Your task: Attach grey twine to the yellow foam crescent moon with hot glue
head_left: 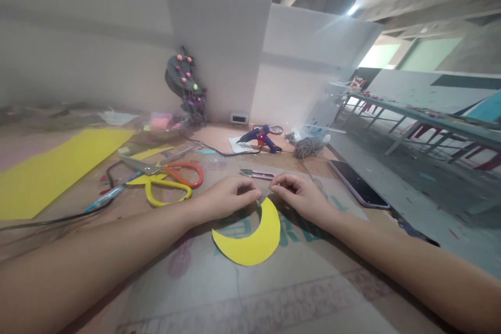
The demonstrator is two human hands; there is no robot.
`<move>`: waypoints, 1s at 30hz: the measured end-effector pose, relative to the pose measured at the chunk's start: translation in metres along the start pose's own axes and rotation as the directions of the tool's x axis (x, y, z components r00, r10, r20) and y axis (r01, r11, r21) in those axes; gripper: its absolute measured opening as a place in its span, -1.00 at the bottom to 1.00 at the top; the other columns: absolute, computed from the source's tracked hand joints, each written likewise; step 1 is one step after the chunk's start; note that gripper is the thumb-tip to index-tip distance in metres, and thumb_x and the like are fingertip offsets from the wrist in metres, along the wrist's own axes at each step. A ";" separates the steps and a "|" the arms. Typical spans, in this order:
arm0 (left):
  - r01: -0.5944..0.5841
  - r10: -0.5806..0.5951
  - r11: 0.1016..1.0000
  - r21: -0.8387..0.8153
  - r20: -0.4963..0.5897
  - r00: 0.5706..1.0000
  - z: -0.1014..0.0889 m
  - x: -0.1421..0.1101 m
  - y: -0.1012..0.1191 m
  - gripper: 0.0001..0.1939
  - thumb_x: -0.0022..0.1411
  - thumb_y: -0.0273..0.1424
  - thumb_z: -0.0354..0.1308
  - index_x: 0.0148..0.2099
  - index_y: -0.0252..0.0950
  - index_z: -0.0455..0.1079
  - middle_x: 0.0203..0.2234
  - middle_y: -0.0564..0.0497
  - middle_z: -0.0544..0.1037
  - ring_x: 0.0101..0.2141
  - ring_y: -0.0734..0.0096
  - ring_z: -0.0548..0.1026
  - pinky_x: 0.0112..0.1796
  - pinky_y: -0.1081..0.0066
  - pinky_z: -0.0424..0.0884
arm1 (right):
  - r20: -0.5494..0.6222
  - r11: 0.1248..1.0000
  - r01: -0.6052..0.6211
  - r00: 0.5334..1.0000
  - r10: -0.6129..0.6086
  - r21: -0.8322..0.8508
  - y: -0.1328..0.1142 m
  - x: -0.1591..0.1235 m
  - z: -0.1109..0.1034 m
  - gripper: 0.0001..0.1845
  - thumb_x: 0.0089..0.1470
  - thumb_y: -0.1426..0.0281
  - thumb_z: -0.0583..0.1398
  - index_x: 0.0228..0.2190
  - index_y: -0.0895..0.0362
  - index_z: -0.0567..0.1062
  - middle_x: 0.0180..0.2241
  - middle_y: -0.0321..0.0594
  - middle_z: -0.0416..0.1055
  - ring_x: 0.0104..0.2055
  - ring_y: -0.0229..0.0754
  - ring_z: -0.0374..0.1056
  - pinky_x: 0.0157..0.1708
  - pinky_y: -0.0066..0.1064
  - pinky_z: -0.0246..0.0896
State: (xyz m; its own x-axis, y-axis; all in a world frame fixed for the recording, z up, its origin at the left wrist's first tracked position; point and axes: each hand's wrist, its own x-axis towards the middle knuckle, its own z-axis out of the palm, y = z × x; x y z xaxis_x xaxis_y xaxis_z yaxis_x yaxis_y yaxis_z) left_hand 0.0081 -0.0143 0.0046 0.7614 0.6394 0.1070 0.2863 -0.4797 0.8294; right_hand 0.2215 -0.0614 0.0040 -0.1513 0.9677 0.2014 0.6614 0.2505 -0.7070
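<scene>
The yellow paper moon [268,232] lies flat on a grey sheet [188,292] with green letters, which covers the middle of the bench [221,131] and comes toward its near edge. The upper tip of the moon points to the far edge, just beside the fingers of the left hand [235,195]. This hand has its fingers curled, with the thumb and the forefinger brought close together; I cannot tell if they grip something. The right hand [299,195] is near to it, a little apart. Its fingers are also bent, and the thumb meets the forefinger in a pinch, but what is between them is too small to tell.

Beyond the hands there is a pair of small thread snips [258,174], and farther, toward the far edge, a blue glue gun [260,135] with a small red light. A ball of grey yarn [307,148] sits close to the far right corner. The phone [360,185] lies along the right edge, with its dark screen up. On the left side are scissors [156,169] with one orange and one yellow handle, and a big yellow sheet [58,172] lies near the left edge.
</scene>
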 end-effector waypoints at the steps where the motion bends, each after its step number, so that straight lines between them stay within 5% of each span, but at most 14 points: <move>1: -0.002 0.002 1.000 0.005 0.000 1.000 0.000 0.000 0.000 -0.73 0.27 -0.25 -0.02 -0.37 -0.29 0.36 -0.49 0.07 0.48 -0.43 0.44 0.39 -0.39 0.48 0.25 | -0.004 1.000 0.000 1.000 0.000 -0.011 0.000 0.000 0.000 -0.77 0.08 0.22 0.15 -0.37 0.12 0.49 -0.51 -0.31 0.36 -0.51 -0.30 0.18 -0.52 -0.48 0.11; 14: -0.030 0.030 0.999 0.017 0.018 0.999 -0.001 0.000 0.002 -0.76 0.26 -0.28 0.00 -0.36 -0.30 0.36 -0.47 0.07 0.48 -0.39 0.43 0.40 -0.34 0.48 0.27 | -0.020 1.000 0.004 1.000 -0.005 -0.013 0.001 0.001 -0.001 -0.76 0.09 0.22 0.15 -0.37 0.12 0.51 -0.45 -0.26 0.42 -0.46 -0.27 0.25 -0.46 -0.44 0.15; 19: 0.088 -0.094 0.987 -0.138 -0.037 0.995 0.003 0.000 -0.004 -0.70 0.26 -0.15 -0.01 -0.33 -0.28 0.34 -0.47 0.05 0.51 -0.45 0.44 0.42 -0.46 0.51 0.25 | -0.083 0.994 0.037 0.996 -0.029 0.106 0.006 0.004 -0.002 -0.69 0.13 0.22 0.12 -0.12 0.09 0.43 -0.41 -0.28 0.37 -0.47 -0.28 0.26 -0.46 -0.43 0.19; 22: 0.142 -0.170 0.965 -0.220 -0.111 0.979 0.004 0.001 -0.009 -0.65 0.25 -0.08 0.00 -0.30 -0.27 0.32 -0.46 0.04 0.53 -0.51 0.47 0.40 -0.52 0.53 0.23 | -0.104 0.977 0.011 0.994 0.011 0.215 0.008 0.004 -0.003 -0.71 0.14 0.18 0.10 -0.19 0.12 0.37 -0.50 -0.36 0.28 -0.53 -0.31 0.22 -0.53 -0.47 0.14; 30: 0.159 -0.209 0.951 -0.264 -0.176 0.962 0.006 0.003 -0.010 -0.64 0.24 -0.07 0.01 -0.32 -0.29 0.33 -0.53 0.06 0.48 -0.55 0.52 0.32 -0.58 0.56 0.18 | 0.038 0.986 0.126 0.991 -0.131 0.113 0.003 0.005 -0.002 -0.77 0.18 0.24 0.07 -0.30 0.14 0.40 -0.45 -0.31 0.33 -0.47 -0.32 0.21 -0.48 -0.49 0.13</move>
State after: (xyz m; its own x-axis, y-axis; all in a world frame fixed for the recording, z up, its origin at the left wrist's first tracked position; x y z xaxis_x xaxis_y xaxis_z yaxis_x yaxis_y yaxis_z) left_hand 0.0103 -0.0110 -0.0069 0.5704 0.8210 0.0257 0.2398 -0.1964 0.9507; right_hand 0.2243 -0.0556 0.0039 -0.2642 0.9269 0.2667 0.5498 0.3719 -0.7479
